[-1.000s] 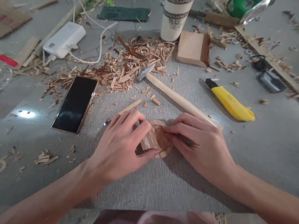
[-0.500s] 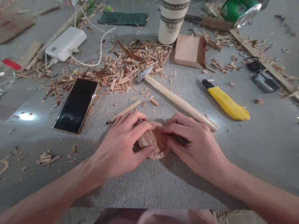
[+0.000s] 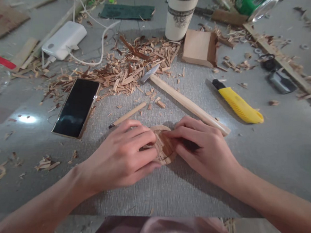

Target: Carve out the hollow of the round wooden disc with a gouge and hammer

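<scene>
A small rounded piece of wood [image 3: 166, 148] with a chipped, carved surface lies on the table between my hands. My left hand [image 3: 128, 155] curls over its left side, fingers bent and closed on it. On the other side, the thumb and fingertips of my right hand [image 3: 204, 143] grip the right edge and upper face. Both hands hide parts of the piece. Just beyond my left hand rests a thin wooden stick with a dark tip [image 3: 129, 114]. A hammer [image 3: 187, 100] with a pale wooden handle lies diagonally past my right hand.
A yellow utility knife [image 3: 241, 104] lies to the right. At the left are a phone [image 3: 76, 107] and a white power bank [image 3: 64, 40] with cable. Wood shavings [image 3: 126, 76] are heaped behind the hammer, near a paper cup [image 3: 180, 20], small open box [image 3: 199, 47] and green can [image 3: 250, 5].
My left hand has turned, its fingers and thumb now curling lower around the wood's left side. My right hand keeps nearly the same grip. The view has shifted slightly.
</scene>
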Available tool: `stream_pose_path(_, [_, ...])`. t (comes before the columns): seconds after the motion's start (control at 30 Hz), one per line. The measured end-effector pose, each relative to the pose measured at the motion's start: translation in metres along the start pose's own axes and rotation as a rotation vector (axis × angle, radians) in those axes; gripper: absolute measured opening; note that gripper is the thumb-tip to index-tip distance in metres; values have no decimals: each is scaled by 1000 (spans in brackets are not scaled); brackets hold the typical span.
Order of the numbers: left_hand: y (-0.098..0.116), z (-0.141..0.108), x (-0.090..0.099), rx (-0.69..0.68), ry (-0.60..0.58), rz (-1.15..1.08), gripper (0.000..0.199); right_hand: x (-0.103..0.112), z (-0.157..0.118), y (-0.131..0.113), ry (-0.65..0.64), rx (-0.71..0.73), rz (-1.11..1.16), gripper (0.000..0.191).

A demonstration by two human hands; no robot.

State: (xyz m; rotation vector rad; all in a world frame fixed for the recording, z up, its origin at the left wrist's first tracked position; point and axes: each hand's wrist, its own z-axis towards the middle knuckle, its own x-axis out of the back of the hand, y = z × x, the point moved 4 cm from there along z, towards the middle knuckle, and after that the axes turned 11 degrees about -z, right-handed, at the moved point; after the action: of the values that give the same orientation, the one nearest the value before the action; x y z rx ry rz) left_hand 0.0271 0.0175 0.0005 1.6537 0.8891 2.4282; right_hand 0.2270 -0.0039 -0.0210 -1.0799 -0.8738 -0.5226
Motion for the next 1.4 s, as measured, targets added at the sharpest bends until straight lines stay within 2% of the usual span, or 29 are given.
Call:
stream_pose_path(0.13, [6, -5, 7, -78, -117, 102, 22, 1, -1, -3, 17, -1, -28, 14])
stream_pose_path(0.3, [15, -9, 10, -8, -205, 97, 22, 0, 0, -4, -13, -2, -24, 18])
stream_pose_path(0.5, [21, -10, 10, 73, -126, 81, 19, 0, -2, -5, -23, 15, -31, 19])
stream_pose_path(0.77, [22, -11, 16, 109, -90, 134, 20, -2, -5, -7, -23, 50, -51, 19])
stream_pose_path(1.0, [33, -9, 0, 3, -156, 344, 17, -4, -15, -7, -33, 55, -148, 21])
stream_pose_path(1.1, [40, -8, -6, -50, -168, 447, 24, -3, -17, -6, -36, 41, -132, 23])
stream_pose_path(1.23, [42, -9, -6, -136, -180, 327, 22, -2, -13, -4, -44, 74, -121, 27])
stream_pose_path(1.4, [25, -5, -3, -105, -104, 183, 21, -1, -5, 1, -100, 151, -96, 31])
